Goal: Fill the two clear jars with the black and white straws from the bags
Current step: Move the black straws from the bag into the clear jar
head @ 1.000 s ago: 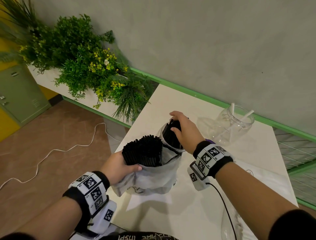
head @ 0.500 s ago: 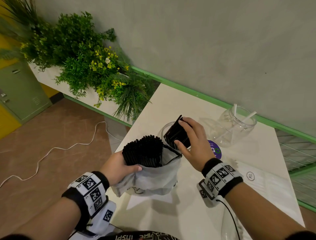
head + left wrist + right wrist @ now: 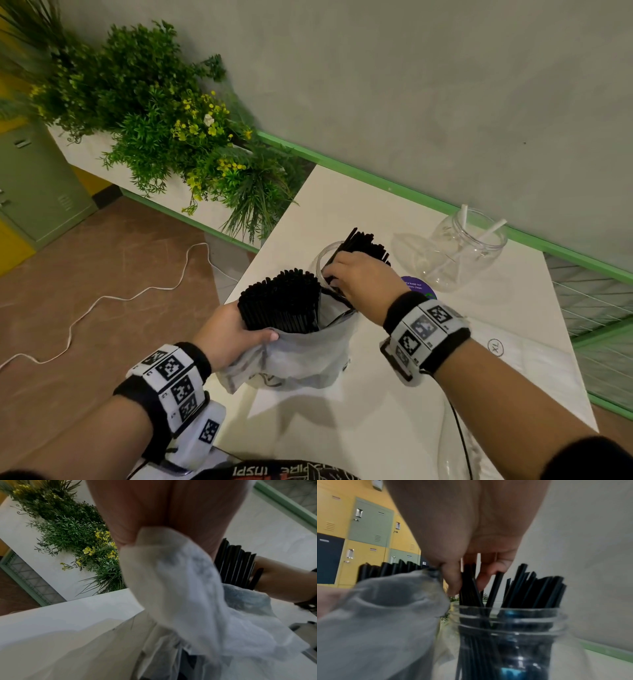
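My left hand grips the rim of a grey plastic bag that stands on the white table with a thick bundle of black straws sticking out. Just behind it stands a clear jar holding black straws that lean to the far right. My right hand reaches into the jar's mouth. In the right wrist view its thumb and fingers pinch a few black straws above the jar. A second clear jar with two white straws stands at the back right.
A white bag marked XL lies flat on the table's right side. A purple sticker shows behind my right wrist. A planter of green plants runs along the left, beyond the table edge. A grey wall rises behind the jars.
My right hand has moved from the jar's right side to its near left rim, and the straws it held now stand in the jar. The left hand and bag have stayed put.
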Motion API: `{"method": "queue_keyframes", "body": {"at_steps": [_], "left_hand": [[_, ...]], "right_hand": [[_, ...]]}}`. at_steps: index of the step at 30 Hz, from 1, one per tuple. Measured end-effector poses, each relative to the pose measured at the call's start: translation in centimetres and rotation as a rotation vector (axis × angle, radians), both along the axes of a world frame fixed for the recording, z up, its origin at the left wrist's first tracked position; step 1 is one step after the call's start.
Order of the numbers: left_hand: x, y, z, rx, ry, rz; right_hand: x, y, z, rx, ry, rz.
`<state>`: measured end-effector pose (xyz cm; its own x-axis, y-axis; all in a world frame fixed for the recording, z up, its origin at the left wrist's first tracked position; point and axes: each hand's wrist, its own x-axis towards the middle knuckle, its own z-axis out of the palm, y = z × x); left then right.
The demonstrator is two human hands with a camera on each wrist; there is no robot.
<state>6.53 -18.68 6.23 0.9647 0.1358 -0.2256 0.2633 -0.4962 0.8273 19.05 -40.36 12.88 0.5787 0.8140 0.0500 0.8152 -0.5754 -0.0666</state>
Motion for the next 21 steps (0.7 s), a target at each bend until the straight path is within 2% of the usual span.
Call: {"method": "queue_keyframes", "body": {"at_steps": [5, 9, 15, 18, 21], "left_hand": [[0.0, 0.1, 0.0, 0.003, -0.003, 0.006], [0.0, 0.2, -0.1, 0.018, -0.003, -0.006], [0.1, 0.0, 0.0, 0.021, -0.010, -0.002], [0.0, -0.1, 0.3, 0.025, -0.024, 0.003], [-0.1, -0.1, 0.4, 0.034, -0.020, -0.007]], "right_hand": [[-0.3, -4.5, 1.2, 0.282, -0.155, 0.047], [-0.4, -7.7, 0.4, 0.305, -0.272, 0.037], [-0.8, -7.8, -1.6, 0.288, -0.189, -0.245], [-1.0, -6.5, -1.2, 0.415, -0.131, -0.282], [-1.3, -5.6, -0.7, 0.376, -0.099, -0.241]]}}
